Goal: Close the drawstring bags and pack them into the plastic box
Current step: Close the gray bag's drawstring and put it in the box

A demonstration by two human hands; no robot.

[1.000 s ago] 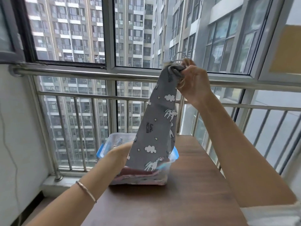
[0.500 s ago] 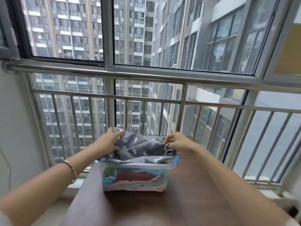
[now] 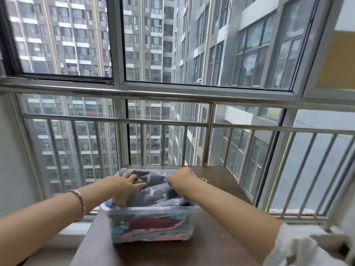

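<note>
One clear plastic box (image 3: 151, 209) is standing on the worktop (image 3: 215, 239). It is holding one grey cloud-print drawstring bag (image 3: 158, 191) under both grips, above stacked coloured bags (image 3: 151, 226) whose count cannot be told. The left grip (image 3: 124, 187) is pressing the bag with its fingers spread. The right grip (image 3: 182, 180) is pinching the bag's edge. A steel railing (image 3: 115, 120) is standing beyond both grips.

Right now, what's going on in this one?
A person is packing a grey drawstring bag into the clear plastic box on the brown table. The left hand presses the fabric down with spread fingers; the right hand grips the bag's right end. The bag lies on top of other coloured bags already inside.
</note>
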